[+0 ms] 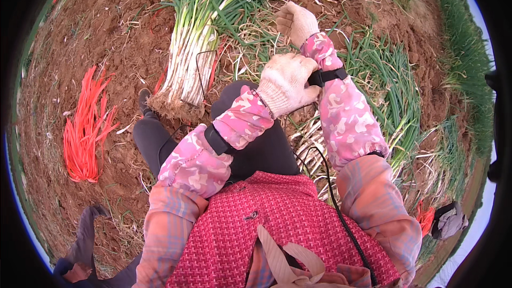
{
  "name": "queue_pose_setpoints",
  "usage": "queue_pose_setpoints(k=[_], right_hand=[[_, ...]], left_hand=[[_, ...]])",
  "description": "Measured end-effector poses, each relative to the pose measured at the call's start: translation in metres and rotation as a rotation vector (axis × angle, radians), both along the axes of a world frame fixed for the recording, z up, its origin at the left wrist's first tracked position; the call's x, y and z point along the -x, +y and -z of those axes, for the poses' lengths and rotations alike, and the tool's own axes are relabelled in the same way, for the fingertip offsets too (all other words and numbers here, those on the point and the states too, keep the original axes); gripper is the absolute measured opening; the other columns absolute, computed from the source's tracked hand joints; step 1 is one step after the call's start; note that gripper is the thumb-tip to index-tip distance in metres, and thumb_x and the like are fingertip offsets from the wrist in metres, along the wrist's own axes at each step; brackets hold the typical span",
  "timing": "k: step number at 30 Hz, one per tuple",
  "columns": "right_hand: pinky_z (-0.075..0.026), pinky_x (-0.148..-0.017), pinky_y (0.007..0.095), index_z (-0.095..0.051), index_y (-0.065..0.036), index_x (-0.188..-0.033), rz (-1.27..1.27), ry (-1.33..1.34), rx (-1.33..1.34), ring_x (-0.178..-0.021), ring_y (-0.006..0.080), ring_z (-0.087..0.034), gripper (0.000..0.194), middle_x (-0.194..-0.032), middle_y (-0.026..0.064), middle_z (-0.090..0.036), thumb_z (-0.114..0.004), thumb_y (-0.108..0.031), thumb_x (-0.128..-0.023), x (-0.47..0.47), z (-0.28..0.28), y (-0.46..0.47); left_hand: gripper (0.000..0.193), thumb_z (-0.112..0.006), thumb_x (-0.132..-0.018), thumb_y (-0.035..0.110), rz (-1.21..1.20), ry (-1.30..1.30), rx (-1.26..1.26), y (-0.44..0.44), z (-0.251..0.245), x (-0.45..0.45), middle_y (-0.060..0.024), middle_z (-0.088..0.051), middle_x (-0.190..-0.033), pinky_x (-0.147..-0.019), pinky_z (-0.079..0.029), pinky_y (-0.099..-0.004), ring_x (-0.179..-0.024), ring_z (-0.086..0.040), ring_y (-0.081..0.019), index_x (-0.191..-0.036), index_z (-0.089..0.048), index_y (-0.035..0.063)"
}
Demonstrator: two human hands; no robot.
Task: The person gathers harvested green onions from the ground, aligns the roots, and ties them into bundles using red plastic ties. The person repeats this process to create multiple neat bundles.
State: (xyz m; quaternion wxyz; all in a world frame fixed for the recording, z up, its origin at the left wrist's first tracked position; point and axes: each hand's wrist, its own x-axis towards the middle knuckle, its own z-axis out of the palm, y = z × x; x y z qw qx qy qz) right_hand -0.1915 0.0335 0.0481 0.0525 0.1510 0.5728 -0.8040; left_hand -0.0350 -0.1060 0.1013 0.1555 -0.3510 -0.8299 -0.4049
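My left hand (286, 82), in a knitted cotton work glove, has its fingers at the black strap (329, 76) around my right forearm and grips it. My right hand (297, 23), gloved the same way, is raised beyond it, loosely cupped with nothing in it. A thick bundle of green onions (191, 58) lies ahead of my knees, roots towards me and green leaves pointing away. Red strips (214, 64) show along its sides; whether they are tied is hidden. More green onions (382, 84) lie loose to the right, partly under my right arm.
A heap of red plastic strips (89, 132) lies on the brown soil (124, 48) at left. Black cords (330, 184) hang by my body. Another person's leg (86, 232) is at lower left. Growing onion plants (460, 48) line the right. A dark-and-grey item (449, 221) sits at lower right.
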Motion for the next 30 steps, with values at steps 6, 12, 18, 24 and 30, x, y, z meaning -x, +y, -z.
queue_pose_setpoints(k=[6, 12, 18, 24, 30], right_hand=[[-0.060, -0.067, 0.0377, -0.070, 0.001, -0.108, 0.180, -0.005, -0.007, -0.079, 0.0243, -0.073, 0.034, -0.097, 0.0142, -0.076, -0.064, -0.031, -0.098, -0.049, 0.000, 0.060], [-0.056, -0.064, 0.0324, -0.071, 0.002, -0.107, 0.065, 0.078, -0.484, -0.072, 0.0190, -0.070, 0.034, -0.092, 0.0109, -0.075, -0.065, -0.030, -0.098, -0.075, 0.008, 0.079], [-0.060, -0.078, 0.0356, -0.071, -0.002, -0.113, -0.027, -0.117, -0.264, -0.088, 0.0207, -0.073, 0.032, -0.105, 0.0091, -0.076, -0.066, -0.031, -0.100, -0.114, 0.022, 0.079], [-0.058, -0.079, 0.0401, -0.071, 0.001, -0.109, -0.033, -0.206, -0.310, -0.087, 0.0267, -0.072, 0.037, -0.099, 0.0142, -0.075, -0.062, -0.033, -0.097, -0.123, 0.065, 0.073], [-0.051, -0.103, 0.0526, -0.070, 0.002, -0.122, -0.099, -0.176, -1.088, -0.118, 0.0484, -0.067, 0.053, -0.119, 0.0316, -0.072, -0.053, -0.042, -0.098, -0.126, 0.107, 0.078]], left_hand=[[0.042, -0.080, -0.073, 0.022, 0.016, 0.155, 0.058, 0.050, 0.003, -0.041, -0.0154, -0.070, -0.096, -0.079, -0.056, -0.0488, -0.092, -0.070, -0.0361, -0.109, -0.066, 0.0071], [0.036, -0.078, -0.076, 0.030, 0.024, 0.113, 0.049, 0.075, 0.004, -0.056, -0.0156, -0.070, -0.093, -0.076, -0.059, -0.0481, -0.088, -0.072, -0.0353, -0.099, -0.066, 0.0066], [0.042, -0.080, -0.080, 0.041, 0.122, -0.261, 0.198, 0.066, 0.003, -0.061, -0.0132, -0.077, -0.098, -0.085, -0.060, -0.0451, -0.094, -0.076, -0.0354, -0.109, -0.074, 0.0114], [0.035, -0.080, -0.079, 0.034, 0.105, -0.166, 0.319, 0.061, 0.011, -0.068, -0.0140, -0.075, -0.092, -0.081, -0.059, -0.0478, -0.090, -0.075, -0.0352, -0.104, -0.073, 0.0103], [0.026, -0.066, -0.085, 0.019, 0.009, 0.005, 0.333, 0.068, 0.035, -0.074, -0.0186, -0.075, -0.092, -0.070, -0.060, -0.0487, -0.079, -0.076, -0.0346, -0.105, -0.070, 0.0035]])
